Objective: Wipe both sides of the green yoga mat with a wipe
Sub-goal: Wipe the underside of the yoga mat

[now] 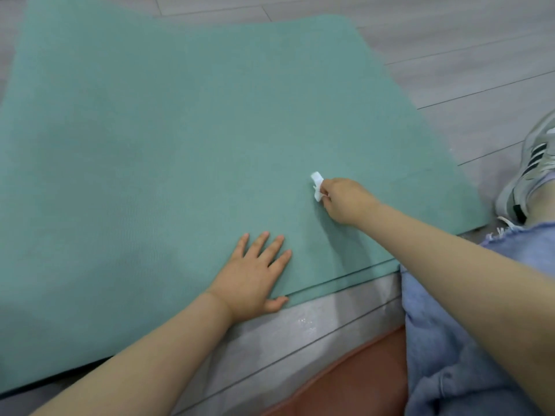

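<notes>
The green yoga mat point(168, 139) lies spread on the floor and fills most of the view. It is doubled over: an upper layer's edge runs along the near right side over a lower layer. My left hand point(255, 274) rests flat on the mat near its front edge, fingers spread, thumb at the layer's edge. My right hand point(345, 202) is closed on a small crumpled white wipe point(317, 183), which pokes out on the hand's left side and touches the mat to the right of centre.
Grey plank floor point(450, 55) surrounds the mat. My leg in frayed blue denim point(444, 340) and a grey striped sneaker point(531, 166) lie at the right. A reddish-brown cushion or surface point(354, 382) is at the bottom.
</notes>
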`<control>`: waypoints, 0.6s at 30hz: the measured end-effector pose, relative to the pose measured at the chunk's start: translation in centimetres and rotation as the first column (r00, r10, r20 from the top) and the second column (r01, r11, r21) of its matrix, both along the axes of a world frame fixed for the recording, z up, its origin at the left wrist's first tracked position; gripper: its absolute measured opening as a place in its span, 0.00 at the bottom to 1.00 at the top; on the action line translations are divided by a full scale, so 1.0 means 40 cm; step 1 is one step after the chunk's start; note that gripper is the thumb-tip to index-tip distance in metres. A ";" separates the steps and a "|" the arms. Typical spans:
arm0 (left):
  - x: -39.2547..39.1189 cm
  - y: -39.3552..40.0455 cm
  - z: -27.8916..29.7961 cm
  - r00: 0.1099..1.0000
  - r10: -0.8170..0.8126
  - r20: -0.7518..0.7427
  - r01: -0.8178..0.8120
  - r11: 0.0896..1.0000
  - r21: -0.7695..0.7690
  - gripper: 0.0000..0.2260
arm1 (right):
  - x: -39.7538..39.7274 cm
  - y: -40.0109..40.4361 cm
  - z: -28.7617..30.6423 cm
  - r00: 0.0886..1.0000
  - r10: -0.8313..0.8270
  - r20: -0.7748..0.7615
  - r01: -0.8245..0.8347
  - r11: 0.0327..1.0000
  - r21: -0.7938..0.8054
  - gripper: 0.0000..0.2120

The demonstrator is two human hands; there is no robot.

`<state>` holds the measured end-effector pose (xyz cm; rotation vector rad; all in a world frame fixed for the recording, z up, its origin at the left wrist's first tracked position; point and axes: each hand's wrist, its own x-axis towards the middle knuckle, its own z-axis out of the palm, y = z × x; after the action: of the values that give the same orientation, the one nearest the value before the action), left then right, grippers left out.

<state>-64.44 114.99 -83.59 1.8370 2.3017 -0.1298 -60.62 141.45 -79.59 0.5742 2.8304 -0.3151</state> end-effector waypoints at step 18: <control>0.117 -0.049 0.084 0.960 0.279 -0.011 -0.270 0.921 -0.281 0.36 | 0.216 -0.101 0.066 0.990 -0.107 -0.088 0.104 0.994 -0.044 0.09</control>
<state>-59.74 113.03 -80.21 1.3583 2.3506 -0.3638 -51.96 137.40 -76.96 0.7201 2.8777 -0.4259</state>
